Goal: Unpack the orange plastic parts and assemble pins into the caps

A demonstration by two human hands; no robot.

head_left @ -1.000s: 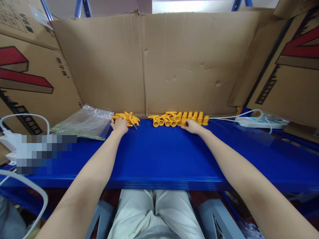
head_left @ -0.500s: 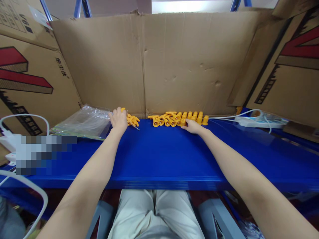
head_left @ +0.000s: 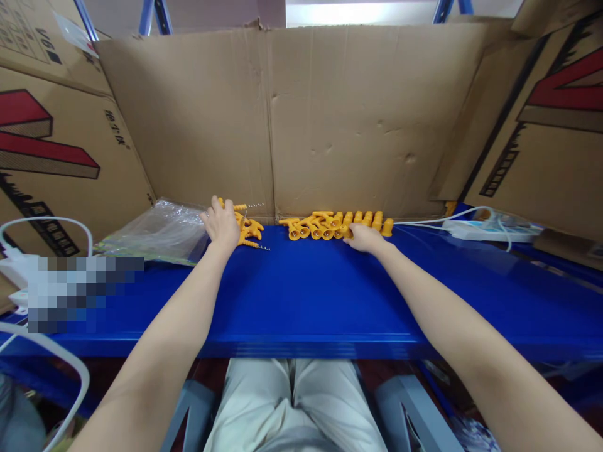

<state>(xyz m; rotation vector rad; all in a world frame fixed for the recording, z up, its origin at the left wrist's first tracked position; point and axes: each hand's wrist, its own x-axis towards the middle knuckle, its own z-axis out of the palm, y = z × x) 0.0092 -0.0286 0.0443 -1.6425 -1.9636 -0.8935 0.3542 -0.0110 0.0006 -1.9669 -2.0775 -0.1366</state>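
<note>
My left hand (head_left: 222, 225) is closed around a yellow-handled corkscrew (head_left: 240, 207), whose metal spiral points right. Other yellow corkscrew pieces (head_left: 253, 227) lie in a pile beside and partly beneath that hand. At the right, my right hand (head_left: 367, 238) pinches a yellow cup-shaped cap (head_left: 349, 233), partly covered by the fingers. Left of it, several yellow corkscrews fitted in caps (head_left: 305, 232) lie side by side, open ends facing me. More yellow caps (head_left: 377, 220) stand upside down in rows behind and right of my right hand.
A clear plastic bag (head_left: 162, 232) lies left on the blue shelf (head_left: 311, 295). Cardboard panels (head_left: 358, 119) wall the back and sides. A white power strip (head_left: 494, 231) with a cable sits at the right; a white cable (head_left: 70, 358) loops at the lower left.
My left hand has lifted slightly, and the corkscrew in it now shows its spiral to the right. The cap in my right hand has tipped over from upright.
</note>
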